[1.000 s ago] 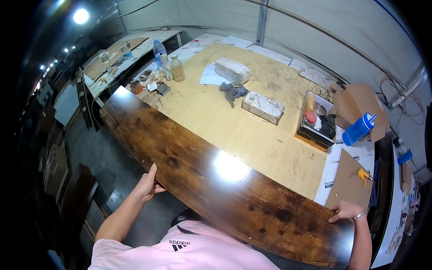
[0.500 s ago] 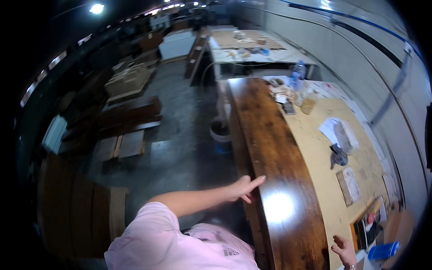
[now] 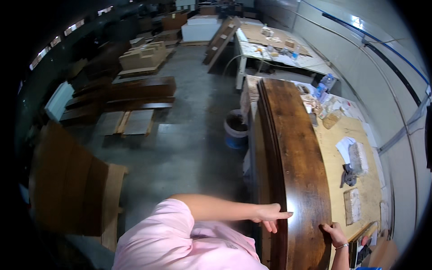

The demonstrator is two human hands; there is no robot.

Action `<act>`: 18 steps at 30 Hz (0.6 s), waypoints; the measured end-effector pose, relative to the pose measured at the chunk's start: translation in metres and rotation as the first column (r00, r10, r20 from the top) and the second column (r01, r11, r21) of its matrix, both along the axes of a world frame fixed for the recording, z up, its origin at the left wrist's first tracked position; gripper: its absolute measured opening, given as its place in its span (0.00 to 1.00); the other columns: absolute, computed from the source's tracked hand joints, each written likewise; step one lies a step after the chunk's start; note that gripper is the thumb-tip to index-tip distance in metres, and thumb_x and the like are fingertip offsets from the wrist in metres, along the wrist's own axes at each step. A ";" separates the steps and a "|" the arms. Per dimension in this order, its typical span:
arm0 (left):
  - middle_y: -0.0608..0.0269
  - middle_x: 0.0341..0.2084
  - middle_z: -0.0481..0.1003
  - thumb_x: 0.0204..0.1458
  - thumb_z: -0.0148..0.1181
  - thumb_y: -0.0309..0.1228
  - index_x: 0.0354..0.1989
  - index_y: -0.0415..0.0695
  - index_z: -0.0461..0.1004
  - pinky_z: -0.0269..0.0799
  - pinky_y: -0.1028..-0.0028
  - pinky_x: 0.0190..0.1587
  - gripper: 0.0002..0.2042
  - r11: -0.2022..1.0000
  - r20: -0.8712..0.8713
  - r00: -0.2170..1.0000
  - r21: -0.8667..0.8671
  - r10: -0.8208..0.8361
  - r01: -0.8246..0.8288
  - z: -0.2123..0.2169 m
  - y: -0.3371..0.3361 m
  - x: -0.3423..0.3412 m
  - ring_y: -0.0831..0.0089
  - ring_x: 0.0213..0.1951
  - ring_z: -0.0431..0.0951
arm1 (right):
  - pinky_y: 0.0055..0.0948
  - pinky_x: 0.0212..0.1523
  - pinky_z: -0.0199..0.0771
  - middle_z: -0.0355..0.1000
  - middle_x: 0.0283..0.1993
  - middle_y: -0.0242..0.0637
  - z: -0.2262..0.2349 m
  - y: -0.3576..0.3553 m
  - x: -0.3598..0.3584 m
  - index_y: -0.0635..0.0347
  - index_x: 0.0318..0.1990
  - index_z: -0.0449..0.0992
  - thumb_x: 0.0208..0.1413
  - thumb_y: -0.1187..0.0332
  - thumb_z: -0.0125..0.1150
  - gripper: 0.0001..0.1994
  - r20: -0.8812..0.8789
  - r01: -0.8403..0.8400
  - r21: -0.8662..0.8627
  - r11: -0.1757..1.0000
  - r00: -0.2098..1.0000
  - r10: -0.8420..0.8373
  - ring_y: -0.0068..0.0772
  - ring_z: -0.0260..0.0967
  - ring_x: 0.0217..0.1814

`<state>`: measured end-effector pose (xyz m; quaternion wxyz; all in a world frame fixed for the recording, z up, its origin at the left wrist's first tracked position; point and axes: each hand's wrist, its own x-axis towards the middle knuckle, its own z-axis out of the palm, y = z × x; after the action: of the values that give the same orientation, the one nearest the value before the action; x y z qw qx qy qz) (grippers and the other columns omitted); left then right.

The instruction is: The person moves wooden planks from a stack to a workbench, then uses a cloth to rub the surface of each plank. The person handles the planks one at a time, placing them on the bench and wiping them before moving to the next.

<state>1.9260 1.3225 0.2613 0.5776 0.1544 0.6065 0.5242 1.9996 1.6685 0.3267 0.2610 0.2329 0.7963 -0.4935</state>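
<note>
A long, glossy dark-brown wooden panel (image 3: 302, 148) with a stepped left edge lies lengthwise along the workbench. My left hand (image 3: 272, 215) is at its left edge, thumb laid on the top face and fingers curled down outside the edge. Across from it, my right hand (image 3: 334, 234) grips the right edge, its thumb on the top and its other fingers partly hidden. A bright reflection shows on the surface near my left thumb.
Right of the panel, the workbench (image 3: 335, 166) bears a white-and-tan block (image 3: 352, 206), a dark rag (image 3: 348, 176), a jar (image 3: 332, 119) and a plastic bottle (image 3: 325, 83). A bucket (image 3: 236, 130) stands on the floor to the left. Stacked brown boards (image 3: 67, 180) are at the far left.
My right hand has come from beside the panel onto its right edge and closed there. My left hand remains at the left edge. The whole view has shifted.
</note>
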 end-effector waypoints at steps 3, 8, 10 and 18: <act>0.26 0.49 0.69 0.58 0.38 0.62 0.63 0.22 0.45 0.50 0.37 0.60 0.46 0.998 0.109 0.994 0.060 0.012 -0.019 -0.008 0.004 0.003 0.47 0.53 0.74 | 0.25 0.28 0.68 0.73 0.27 0.30 0.005 -0.018 -0.006 0.71 0.33 0.78 0.45 0.62 0.73 0.18 -0.214 -0.061 -0.107 0.992 0.976 0.037 0.22 0.69 0.27; 0.22 0.43 0.69 0.60 0.44 0.56 0.52 0.10 0.55 0.79 0.69 0.45 0.44 0.994 0.179 0.983 0.092 0.047 -0.064 -0.008 0.018 -0.003 0.53 0.41 0.80 | 0.25 0.32 0.69 0.74 0.31 0.35 0.006 -0.005 -0.012 0.75 0.36 0.77 0.37 0.66 0.79 0.23 -0.100 -0.024 -0.088 0.996 0.995 0.015 0.25 0.69 0.30; 0.24 0.42 0.71 0.60 0.44 0.57 0.51 0.12 0.58 0.80 0.68 0.43 0.43 0.994 0.180 0.984 0.106 0.012 -0.031 -0.009 0.023 -0.007 0.53 0.40 0.80 | 0.25 0.31 0.68 0.74 0.30 0.34 0.006 -0.007 -0.011 0.75 0.35 0.77 0.37 0.67 0.79 0.21 -0.129 0.024 -0.126 0.992 0.991 -0.040 0.25 0.69 0.28; 0.24 0.42 0.71 0.60 0.44 0.57 0.58 0.18 0.55 0.80 0.62 0.41 0.42 0.987 0.171 0.974 0.075 -0.151 0.140 0.025 0.006 -0.028 0.48 0.43 0.79 | 0.26 0.29 0.67 0.74 0.27 0.35 0.009 -0.006 -0.018 0.74 0.32 0.78 0.34 0.71 0.78 0.18 -0.007 0.102 -0.077 0.992 0.995 -0.103 0.27 0.69 0.26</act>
<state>1.8984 1.3290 0.2865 0.6606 0.1696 0.5236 0.5106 1.9819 1.6626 0.3355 0.2397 0.2604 0.7652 -0.5378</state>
